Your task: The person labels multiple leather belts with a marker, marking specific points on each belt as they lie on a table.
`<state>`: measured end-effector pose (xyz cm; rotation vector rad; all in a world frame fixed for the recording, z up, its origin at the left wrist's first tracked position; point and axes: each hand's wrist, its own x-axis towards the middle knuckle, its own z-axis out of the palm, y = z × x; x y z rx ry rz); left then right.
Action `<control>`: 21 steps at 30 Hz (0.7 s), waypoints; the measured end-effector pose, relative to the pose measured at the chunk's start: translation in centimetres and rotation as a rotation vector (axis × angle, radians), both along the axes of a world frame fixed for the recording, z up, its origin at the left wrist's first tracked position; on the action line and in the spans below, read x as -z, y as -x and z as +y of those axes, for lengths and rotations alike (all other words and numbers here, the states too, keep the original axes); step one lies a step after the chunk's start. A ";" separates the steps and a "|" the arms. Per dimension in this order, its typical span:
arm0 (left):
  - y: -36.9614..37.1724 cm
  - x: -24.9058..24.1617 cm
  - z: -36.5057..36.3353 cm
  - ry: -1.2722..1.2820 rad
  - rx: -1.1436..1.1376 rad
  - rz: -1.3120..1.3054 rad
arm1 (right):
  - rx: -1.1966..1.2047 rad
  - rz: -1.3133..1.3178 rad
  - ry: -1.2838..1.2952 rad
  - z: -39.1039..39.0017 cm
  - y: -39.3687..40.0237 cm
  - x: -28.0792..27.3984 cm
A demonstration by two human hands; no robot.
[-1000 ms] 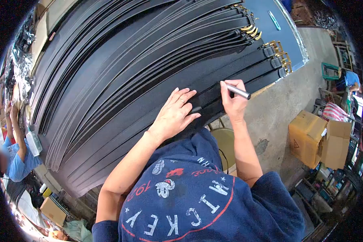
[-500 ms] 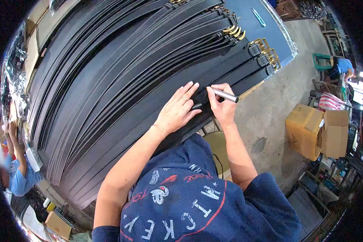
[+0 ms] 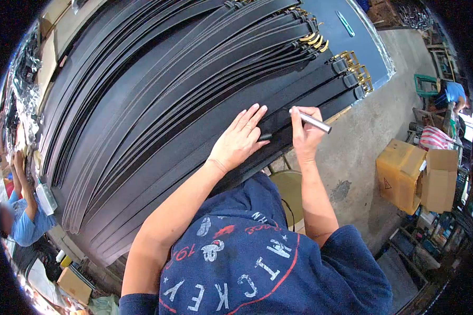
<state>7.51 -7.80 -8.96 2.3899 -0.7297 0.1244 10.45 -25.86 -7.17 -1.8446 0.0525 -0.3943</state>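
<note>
My left hand [image 3: 236, 142] lies over the black belts [image 3: 194, 134], fingers stretched along the leather. A short black pen cap [image 3: 266, 137] pokes out between its thumb and index finger, apparently held there; its inner end is hidden. In my right hand [image 3: 307, 134] is a silver marker pen [image 3: 316, 122], pinched between thumb and fingers. Its tip points left, at or just over the belts near the table's front edge; contact cannot be made out. Gold buckles [image 3: 360, 73] end the nearest belts, to the upper right of my right hand.
More belts with gold buckles [image 3: 314, 39] fan across the table. A teal cutter knife [image 3: 345, 23] lies on the blue tabletop [image 3: 333, 10]. Cardboard boxes [image 3: 402, 173] stand on the floor at right, a stool [image 3: 286, 189] below the table edge. Two other people [image 3: 29, 215] are at left and far right.
My right hand with the marker has moved right, away from the left hand. The left hand keeps its place on the belts. The whole view has shifted slightly.
</note>
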 end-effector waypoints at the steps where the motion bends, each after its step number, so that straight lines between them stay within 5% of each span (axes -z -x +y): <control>1: 0.0 0.0 0.0 -0.001 0.001 0.001 | 0.001 0.018 0.016 -0.2 0.0 0.2; 21: 0.0 0.2 0.1 0.016 0.009 0.002 | 0.033 0.063 0.124 -0.4 -0.4 0.9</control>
